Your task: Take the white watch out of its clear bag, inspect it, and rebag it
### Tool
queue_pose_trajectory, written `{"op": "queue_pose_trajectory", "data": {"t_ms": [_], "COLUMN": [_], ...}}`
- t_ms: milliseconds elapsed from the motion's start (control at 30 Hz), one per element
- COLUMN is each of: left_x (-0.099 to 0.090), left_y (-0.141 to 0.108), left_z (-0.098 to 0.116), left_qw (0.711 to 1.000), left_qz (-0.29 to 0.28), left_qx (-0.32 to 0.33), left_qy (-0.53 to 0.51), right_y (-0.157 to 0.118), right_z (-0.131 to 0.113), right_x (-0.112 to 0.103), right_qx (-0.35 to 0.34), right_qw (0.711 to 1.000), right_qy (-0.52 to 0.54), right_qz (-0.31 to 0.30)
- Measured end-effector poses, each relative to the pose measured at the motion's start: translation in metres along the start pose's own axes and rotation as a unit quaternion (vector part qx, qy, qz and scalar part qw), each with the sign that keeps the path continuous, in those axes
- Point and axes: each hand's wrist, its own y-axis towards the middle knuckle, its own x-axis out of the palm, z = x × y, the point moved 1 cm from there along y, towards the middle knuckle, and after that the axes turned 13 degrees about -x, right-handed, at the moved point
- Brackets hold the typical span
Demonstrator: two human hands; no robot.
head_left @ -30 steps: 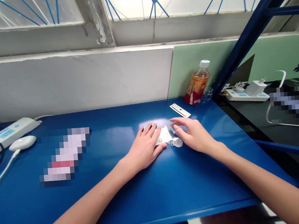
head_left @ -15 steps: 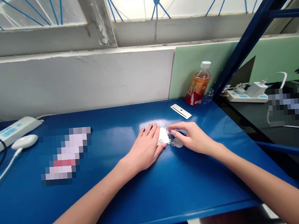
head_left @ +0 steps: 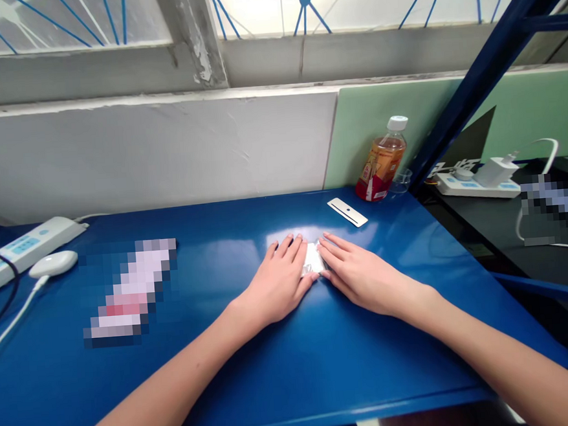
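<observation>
A small white packet [head_left: 313, 257] with clear, shiny plastic edges lies flat on the blue tabletop [head_left: 237, 385]. My left hand [head_left: 279, 279] rests on its left side, palm down, with the fingers stretched forward. From the right, my right hand [head_left: 363, 271] lies flat over the packet's other edge, its fingers extended and close together. The two thumbs nearly meet at the near edge. Only the middle of the packet shows; both its sides are hidden under the fingers. A white flat strip with a dark slot [head_left: 347, 212] lies just beyond my right hand.
At the back right stands a bottle of amber drink [head_left: 381, 161] beside a small clear cup [head_left: 401, 181]. A blurred-out rectangular object [head_left: 134, 291] lies on the left. Near it are a power strip [head_left: 34, 251] and a white corded device [head_left: 54, 263]. A slanted blue post [head_left: 479, 76] rises at right.
My right hand has gone from a pinch at the packet's right edge to lying flat over it, covering the round translucent piece there. My left hand stays in place. The view shifts slightly.
</observation>
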Motion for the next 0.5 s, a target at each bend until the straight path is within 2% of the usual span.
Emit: {"op": "queue_pose_trajectory", "data": {"t_ms": [233, 500], "left_x": [-0.001, -0.001], "left_y": [-0.001, 0.001], "left_z": [0.0, 0.001], "left_qw": [1.0, 1.0], "left_qz": [-0.004, -0.007], "left_qx": [0.001, -0.002], "left_qy": [-0.008, -0.007], "right_y": [0.001, 0.001], "right_z": [-0.015, -0.013], "right_x": [0.002, -0.001], "right_qx": [0.03, 0.045], "right_qw": [0.999, 0.996], "right_qy": [0.022, 0.072], "right_qz": [-0.036, -0.025]}}
